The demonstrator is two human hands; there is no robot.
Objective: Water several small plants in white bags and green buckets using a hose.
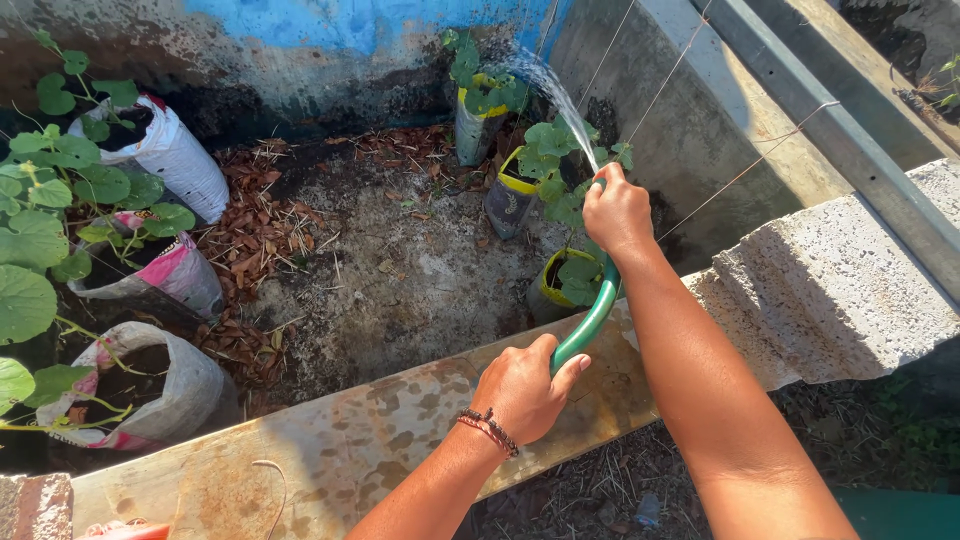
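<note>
Concrete wall (700, 130) upper right is catching spray; I'm gripping green hose (590, 320) with right hand (617, 212) and left hand (520, 388) clenched. Jet risks overshooting bag planters (505, 195), washing soil out.

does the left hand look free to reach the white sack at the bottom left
Probably not as things stand: the left hand is closed on the green hose, and the rusty plank lies before the white sack.

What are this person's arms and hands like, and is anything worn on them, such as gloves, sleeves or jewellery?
Both arms are bare as far as the view shows: no sleeves and no gloves. The left hand has a wristband of dark beads with a thin red strand around its wrist. The right hand and its wrist carry nothing: no watch or band, and no rings show on the fingers of either hand.
</note>
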